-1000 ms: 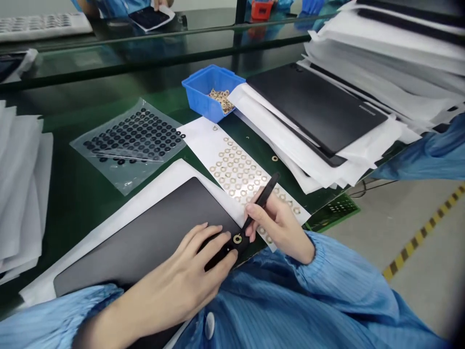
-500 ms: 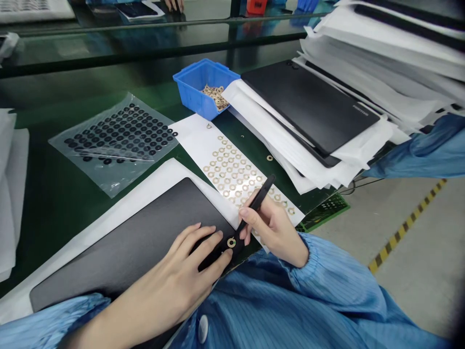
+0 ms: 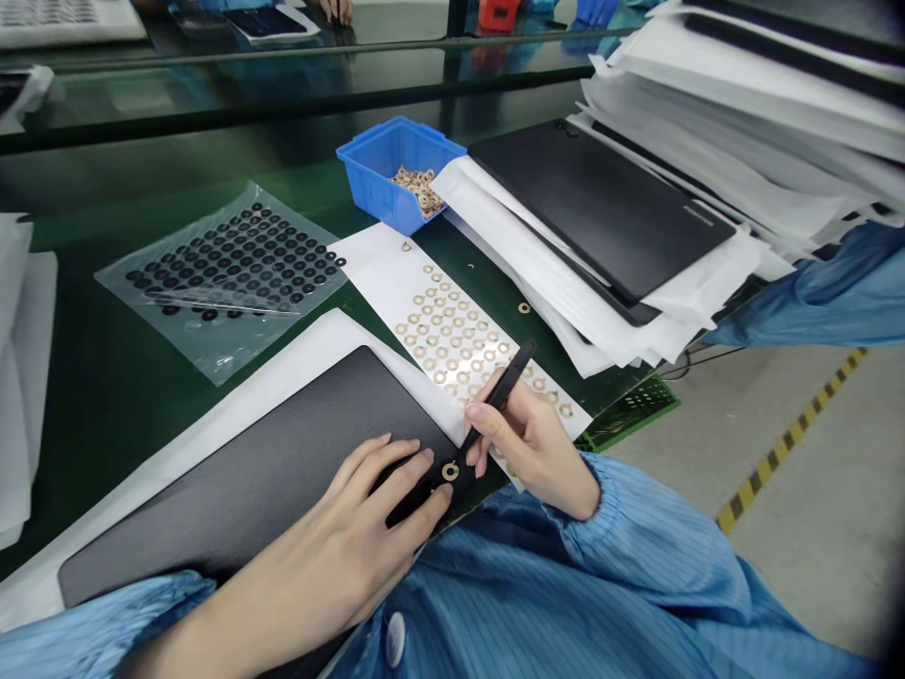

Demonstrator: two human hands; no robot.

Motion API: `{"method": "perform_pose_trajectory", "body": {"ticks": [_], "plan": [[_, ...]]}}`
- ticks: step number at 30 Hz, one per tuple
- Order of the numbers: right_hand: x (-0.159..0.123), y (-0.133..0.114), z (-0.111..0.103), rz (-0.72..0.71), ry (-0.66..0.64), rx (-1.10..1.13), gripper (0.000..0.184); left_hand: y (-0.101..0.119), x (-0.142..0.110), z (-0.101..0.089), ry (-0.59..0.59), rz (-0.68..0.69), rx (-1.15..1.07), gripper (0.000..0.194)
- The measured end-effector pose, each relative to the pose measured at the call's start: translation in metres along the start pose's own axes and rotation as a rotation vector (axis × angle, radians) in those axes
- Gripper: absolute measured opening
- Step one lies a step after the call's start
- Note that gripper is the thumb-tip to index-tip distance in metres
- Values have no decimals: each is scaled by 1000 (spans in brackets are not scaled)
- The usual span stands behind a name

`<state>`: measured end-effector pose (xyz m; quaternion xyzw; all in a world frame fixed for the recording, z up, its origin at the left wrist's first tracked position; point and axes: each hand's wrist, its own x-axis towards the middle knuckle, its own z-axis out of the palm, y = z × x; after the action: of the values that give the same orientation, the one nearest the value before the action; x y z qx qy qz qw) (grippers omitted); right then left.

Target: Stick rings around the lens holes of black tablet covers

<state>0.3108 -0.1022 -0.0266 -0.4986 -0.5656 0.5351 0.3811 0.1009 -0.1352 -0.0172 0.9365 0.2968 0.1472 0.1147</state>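
Note:
Spread flat across a black tablet-like panel (image 3: 247, 471), my left hand (image 3: 353, 538) rests near the panel's right-hand corner. My right hand (image 3: 527, 438) pinches a pair of black tweezers (image 3: 510, 375), slanted down to the left. Their tip meets a tan ring sticker (image 3: 451, 471) at that corner, just beyond my left fingertips. Under the panel lies a white sleeve (image 3: 332, 330). A white sheet (image 3: 371, 259) with rows of tan ring stickers passes beneath my right hand.
A clear sheet of black rings (image 3: 233, 255) lies at left. Behind stands a blue bin (image 3: 374, 193) of small tan rings. To the right are stacked black panels (image 3: 600, 207) in white sleeves (image 3: 764, 123). One loose tan ring (image 3: 524, 307) lies on the green table (image 3: 63, 358).

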Motion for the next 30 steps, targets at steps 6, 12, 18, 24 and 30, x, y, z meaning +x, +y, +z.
{"method": "perform_pose_trajectory", "body": {"ticks": [6,12,18,24,30], "plan": [[0,0,0,-12,-3,-9,26,0,0,1,0,2,-4,31],[0,-1,0,-24,-6,-47,25,-2,1,-1,-13,16,10,32],[-5,-1,1,-137,8,-128,17,-2,0,0,-43,15,66,37],[-6,3,0,-224,33,-6,14,0,3,4,-47,8,127,39],[-6,5,-1,-211,19,62,14,3,3,9,-11,-27,156,37]]}}
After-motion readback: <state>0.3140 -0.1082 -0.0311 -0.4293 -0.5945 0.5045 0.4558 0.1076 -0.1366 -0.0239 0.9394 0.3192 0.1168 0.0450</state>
